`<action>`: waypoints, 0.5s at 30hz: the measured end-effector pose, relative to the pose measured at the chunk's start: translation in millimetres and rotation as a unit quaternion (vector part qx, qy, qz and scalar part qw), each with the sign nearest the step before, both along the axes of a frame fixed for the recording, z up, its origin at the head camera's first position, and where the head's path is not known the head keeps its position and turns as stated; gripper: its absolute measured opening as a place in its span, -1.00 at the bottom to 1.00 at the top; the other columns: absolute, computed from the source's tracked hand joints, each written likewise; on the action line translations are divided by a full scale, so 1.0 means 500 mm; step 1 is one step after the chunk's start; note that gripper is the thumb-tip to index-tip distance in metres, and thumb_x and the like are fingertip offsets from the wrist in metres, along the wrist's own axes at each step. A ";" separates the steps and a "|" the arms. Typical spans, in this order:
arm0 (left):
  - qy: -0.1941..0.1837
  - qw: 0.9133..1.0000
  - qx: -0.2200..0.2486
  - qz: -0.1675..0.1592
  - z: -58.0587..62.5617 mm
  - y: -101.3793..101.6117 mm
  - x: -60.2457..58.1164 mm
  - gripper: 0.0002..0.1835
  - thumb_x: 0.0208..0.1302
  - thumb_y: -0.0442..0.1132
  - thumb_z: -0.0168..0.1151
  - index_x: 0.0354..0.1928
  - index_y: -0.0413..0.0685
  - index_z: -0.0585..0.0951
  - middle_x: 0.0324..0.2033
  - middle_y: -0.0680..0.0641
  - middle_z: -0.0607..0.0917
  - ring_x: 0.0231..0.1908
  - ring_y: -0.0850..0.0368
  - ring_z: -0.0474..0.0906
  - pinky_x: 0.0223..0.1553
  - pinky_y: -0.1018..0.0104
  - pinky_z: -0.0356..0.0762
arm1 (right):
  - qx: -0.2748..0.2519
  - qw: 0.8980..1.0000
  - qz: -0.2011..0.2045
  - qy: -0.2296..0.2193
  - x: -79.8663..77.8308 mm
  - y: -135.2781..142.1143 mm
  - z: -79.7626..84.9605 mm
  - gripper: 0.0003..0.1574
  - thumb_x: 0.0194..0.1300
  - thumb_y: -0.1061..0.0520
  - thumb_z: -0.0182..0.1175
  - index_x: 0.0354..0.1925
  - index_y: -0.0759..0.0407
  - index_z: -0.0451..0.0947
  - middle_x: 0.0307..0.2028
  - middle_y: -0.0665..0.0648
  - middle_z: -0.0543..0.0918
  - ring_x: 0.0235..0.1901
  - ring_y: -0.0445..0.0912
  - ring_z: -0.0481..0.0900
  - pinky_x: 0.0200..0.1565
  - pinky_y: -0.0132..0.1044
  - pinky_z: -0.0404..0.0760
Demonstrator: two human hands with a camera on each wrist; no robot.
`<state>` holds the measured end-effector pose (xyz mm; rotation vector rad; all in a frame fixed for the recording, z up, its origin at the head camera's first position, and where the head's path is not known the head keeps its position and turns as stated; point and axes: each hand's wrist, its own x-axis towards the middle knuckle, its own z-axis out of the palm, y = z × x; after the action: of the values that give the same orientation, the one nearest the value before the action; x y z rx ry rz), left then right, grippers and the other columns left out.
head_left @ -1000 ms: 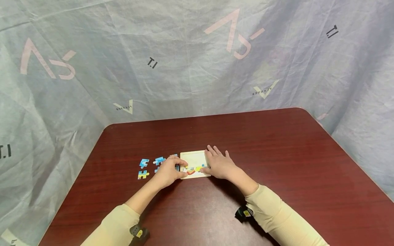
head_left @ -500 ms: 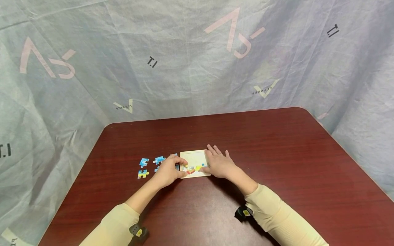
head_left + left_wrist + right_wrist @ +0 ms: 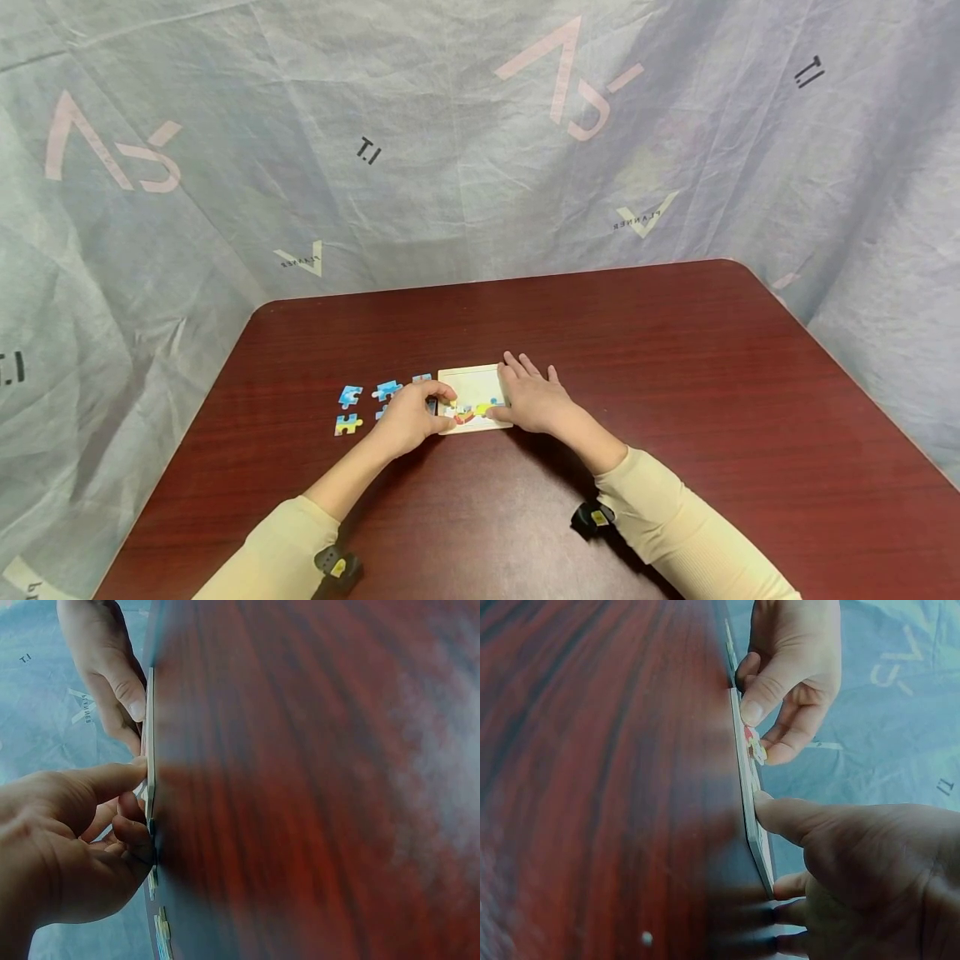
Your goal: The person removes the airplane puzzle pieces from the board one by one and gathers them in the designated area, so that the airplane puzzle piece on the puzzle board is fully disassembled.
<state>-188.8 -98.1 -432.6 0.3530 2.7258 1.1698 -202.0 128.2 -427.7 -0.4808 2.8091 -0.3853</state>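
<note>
On the table lies a shallow wooden puzzle tray (image 3: 474, 385) with a few coloured pieces along its near side. At its left end my left hand (image 3: 408, 422) pinches a jigsaw piece (image 3: 757, 746) between thumb and forefinger. That piece shows red and yellow in the right wrist view and is tilted up from the tray. My right hand (image 3: 536, 402) rests over the tray's right edge, fingers fairly straight and spread. Its thumb (image 3: 784, 814) touches a yellow piece (image 3: 482, 409) in the lower right part. The left hand hides some loose pieces.
Left of the tray lie several loose jigsaw pieces, among them a blue piece (image 3: 350, 396), a blue-and-yellow piece (image 3: 347, 425) and another blue piece (image 3: 387, 390). The dark red table (image 3: 675, 350) ends at a grey cloth backdrop (image 3: 450, 150).
Both hands and the tray stay nearly in place. The piece pinched by the left hand shows at most a tiny shift; the whole view drifts slightly.
</note>
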 end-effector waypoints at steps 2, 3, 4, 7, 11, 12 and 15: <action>-0.003 1.000 0.011 -0.004 0.000 0.000 0.000 -0.68 0.07 -0.37 0.54 -0.13 -0.01 0.69 -0.23 0.02 0.63 -0.40 0.06 0.48 -0.29 0.20 0.49 | 0.000 1.000 0.000 -0.002 0.000 0.000 0.000 0.11 0.41 -0.32 0.19 0.59 0.21 0.00 0.60 0.18 -0.10 0.56 0.12 -0.16 0.42 0.33 -0.10; -0.002 1.000 0.016 -0.004 0.000 0.000 0.000 -0.69 0.07 -0.38 0.54 -0.13 -0.01 0.69 -0.25 0.04 0.63 -0.40 0.10 0.47 -0.31 0.22 0.48 | 0.000 1.000 -0.001 -0.002 0.000 0.000 -0.001 0.10 0.41 -0.32 0.19 0.59 0.21 0.00 0.60 0.18 -0.09 0.56 0.12 -0.16 0.42 0.33 -0.10; -0.005 1.000 0.025 -0.004 0.000 -0.001 0.000 -0.69 0.08 -0.39 0.53 -0.13 -0.02 0.68 -0.25 0.04 0.63 -0.42 0.13 0.47 -0.34 0.23 0.49 | 0.001 1.000 -0.001 -0.003 0.001 0.000 0.000 0.10 0.41 -0.32 0.18 0.59 0.21 -0.01 0.60 0.18 -0.10 0.56 0.12 -0.17 0.42 0.32 -0.11; -0.016 0.998 0.055 -0.006 -0.001 -0.002 0.001 -0.70 0.11 -0.44 0.49 -0.13 -0.06 0.66 -0.25 0.00 0.64 -0.48 0.13 0.51 -0.41 0.23 0.54 | 0.002 1.000 0.001 -0.005 0.001 -0.001 -0.001 0.10 0.42 -0.32 0.17 0.59 0.20 -0.01 0.60 0.17 -0.10 0.56 0.12 -0.17 0.42 0.32 -0.11; -0.034 0.995 0.091 -0.013 -0.001 -0.004 0.002 -0.74 0.18 -0.47 0.41 -0.11 -0.13 0.65 -0.25 -0.07 0.64 -0.58 0.06 0.54 -0.48 0.20 0.59 | 0.002 1.000 0.003 -0.001 0.002 -0.001 0.002 0.09 0.42 -0.31 0.17 0.59 0.22 0.00 0.59 0.18 -0.09 0.56 0.13 -0.16 0.41 0.33 -0.10; -0.037 0.995 0.096 -0.014 0.000 -0.004 0.002 -0.75 0.19 -0.47 0.40 -0.10 -0.14 0.65 -0.25 -0.08 0.65 -0.58 0.05 0.54 -0.48 0.19 0.59 | 0.004 1.000 0.003 0.000 0.002 -0.001 0.003 0.09 0.43 -0.31 0.17 0.59 0.22 0.00 0.59 0.18 -0.09 0.56 0.13 -0.16 0.41 0.33 -0.09; -0.043 0.994 0.098 -0.013 0.000 -0.005 0.002 -0.76 0.22 -0.45 0.40 -0.08 -0.14 0.66 -0.26 -0.07 0.66 -0.59 0.05 0.55 -0.48 0.20 0.61 | 0.005 1.000 0.004 0.002 0.003 -0.001 0.003 0.08 0.43 -0.30 0.17 0.58 0.22 0.01 0.59 0.19 -0.08 0.56 0.13 -0.16 0.41 0.33 -0.09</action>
<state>-187.9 -100.7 -432.4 0.3509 2.5327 1.4157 -200.7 127.8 -426.1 -0.4911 2.8104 -0.3681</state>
